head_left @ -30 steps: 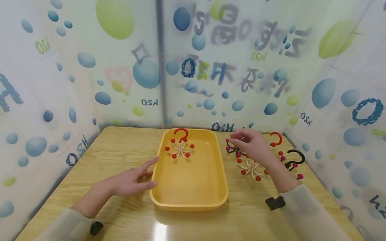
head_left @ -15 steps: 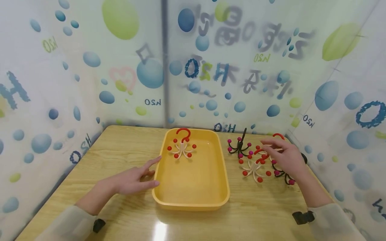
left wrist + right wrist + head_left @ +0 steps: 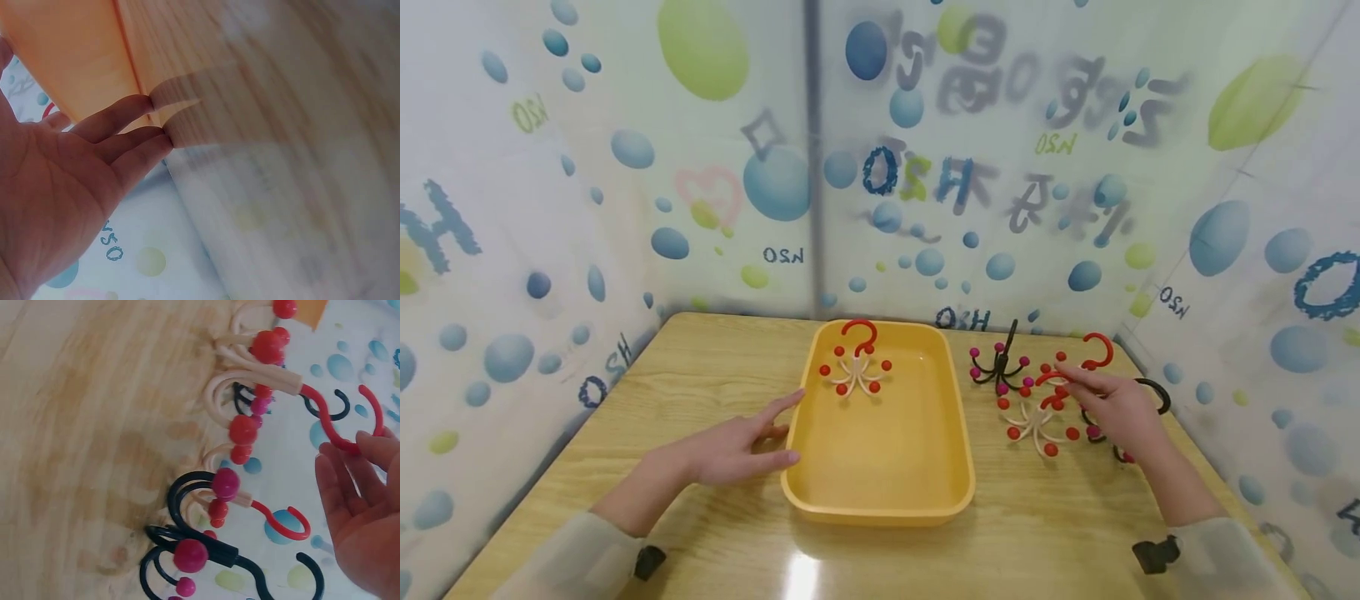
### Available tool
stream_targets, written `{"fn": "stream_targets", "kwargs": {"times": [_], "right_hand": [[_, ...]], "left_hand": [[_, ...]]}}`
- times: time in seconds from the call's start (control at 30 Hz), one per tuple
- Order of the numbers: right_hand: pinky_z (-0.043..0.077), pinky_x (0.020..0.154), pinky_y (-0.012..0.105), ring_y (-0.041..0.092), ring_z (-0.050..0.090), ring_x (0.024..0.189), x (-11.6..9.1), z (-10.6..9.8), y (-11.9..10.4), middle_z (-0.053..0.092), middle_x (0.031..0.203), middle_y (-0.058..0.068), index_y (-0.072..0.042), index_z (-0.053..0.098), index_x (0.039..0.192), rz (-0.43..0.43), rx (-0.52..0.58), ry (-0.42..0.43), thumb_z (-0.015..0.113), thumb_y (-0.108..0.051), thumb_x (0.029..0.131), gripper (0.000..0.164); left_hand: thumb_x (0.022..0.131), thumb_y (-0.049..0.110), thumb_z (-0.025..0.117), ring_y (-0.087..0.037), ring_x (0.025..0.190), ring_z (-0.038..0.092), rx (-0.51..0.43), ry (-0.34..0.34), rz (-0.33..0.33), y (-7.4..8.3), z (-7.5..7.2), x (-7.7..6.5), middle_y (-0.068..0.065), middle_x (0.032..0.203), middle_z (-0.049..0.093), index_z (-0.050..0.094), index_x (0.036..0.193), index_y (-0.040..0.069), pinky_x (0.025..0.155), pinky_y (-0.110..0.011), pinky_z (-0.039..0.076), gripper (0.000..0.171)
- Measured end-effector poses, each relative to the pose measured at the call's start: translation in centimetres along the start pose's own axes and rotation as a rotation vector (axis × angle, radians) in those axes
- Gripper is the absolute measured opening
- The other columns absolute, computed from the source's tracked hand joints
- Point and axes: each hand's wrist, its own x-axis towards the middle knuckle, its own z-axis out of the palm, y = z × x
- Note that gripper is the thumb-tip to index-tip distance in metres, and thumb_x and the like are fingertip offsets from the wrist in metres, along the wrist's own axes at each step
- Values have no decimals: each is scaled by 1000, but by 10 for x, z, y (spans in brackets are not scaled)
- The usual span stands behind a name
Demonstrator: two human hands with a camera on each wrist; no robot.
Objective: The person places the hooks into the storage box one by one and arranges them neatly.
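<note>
My right hand (image 3: 1116,410) pinches the curled red hook (image 3: 330,428) of a cream-armed claw hanger (image 3: 1036,419) between thumb and fingertips. Its splayed arms end in red balls and stand low on the table. My left hand (image 3: 722,450) rests at the left side of a yellow tray (image 3: 880,515), thumb and forefinger over the rim. In the left wrist view its other fingers (image 3: 140,159) lie loosely extended beside the tray wall. A similar cream hanger with a red hook (image 3: 856,367) sits inside the tray, toward the back.
A black hanger with pink balls (image 3: 1001,364) stands right of the tray. Another black hanger (image 3: 212,549) is partly hidden behind my right hand in the head view. Behind them is a further red-hooked hanger (image 3: 1101,350). Patterned curtains (image 3: 917,233) enclose the wooden table (image 3: 715,358).
My right hand has moved right from the black hanger near the tray, then lowered its fingertips onto the cream hanger's red hook. The left hand stays at the tray.
</note>
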Motion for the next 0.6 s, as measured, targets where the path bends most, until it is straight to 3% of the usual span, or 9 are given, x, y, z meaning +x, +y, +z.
{"fn": "stream_targets", "kwargs": {"times": [0.1,0.2,0.27,0.43,0.6], "right_hand": [[39,45,30,17,42,47,-2,5,1,82,110,19,-18,67,153,-16,13,52,64,-19,113,40],[39,44,29,16,44,48,-3,9,1,81,123,22,-15,69,150,-56,18,104,65,-15,112,38],[39,44,29,15,44,48,-3,11,2,82,120,22,-15,70,148,-81,10,126,66,-15,111,38],[40,44,29,12,51,50,-5,12,3,81,122,22,-17,70,148,-82,16,136,69,-16,109,39],[43,45,29,-2,68,66,-7,11,5,74,137,22,-19,68,150,-60,39,115,68,-15,109,41]], "left_hand": [[107,65,60,-52,152,50,3,-1,-1,1,0,0,-25,161,58,10,178,38,126,-73,34,91],[107,65,60,-53,152,50,8,-6,-8,2,-1,0,-25,161,58,10,178,37,125,-74,34,91],[107,65,60,-53,152,50,5,-9,-6,2,-2,0,-25,161,58,10,178,37,125,-74,34,91],[107,64,60,-54,152,50,-9,-16,8,4,-2,-1,-27,160,58,10,178,35,124,-75,35,92],[107,65,60,-54,151,50,-3,-13,17,4,-1,-1,-27,159,58,11,178,35,124,-75,35,92]]}}
